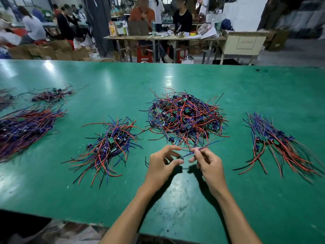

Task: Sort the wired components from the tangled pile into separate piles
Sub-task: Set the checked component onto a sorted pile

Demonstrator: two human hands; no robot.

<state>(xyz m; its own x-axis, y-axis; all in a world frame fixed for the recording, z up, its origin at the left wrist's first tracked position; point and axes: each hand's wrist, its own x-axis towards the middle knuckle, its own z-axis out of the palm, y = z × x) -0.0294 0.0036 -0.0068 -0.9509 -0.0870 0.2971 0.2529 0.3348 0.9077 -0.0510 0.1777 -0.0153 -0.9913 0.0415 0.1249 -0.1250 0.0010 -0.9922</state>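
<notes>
A big tangled pile [186,117] of red, blue and black wired components with small green boards lies mid-table. Just in front of it, my left hand [162,163] pinches one small wired component [181,157] between thumb and fingers. My right hand [206,162] pinches that component's blue and red wires [209,144], which run up and right toward the pile. A looser pile [109,147] lies to the left and a combed-out pile [274,143] to the right.
On the green table [52,187], two more wire piles lie at the far left [22,127] and back left [52,95]. The table's near edge runs along the bottom. People work at benches and cardboard boxes beyond the far edge.
</notes>
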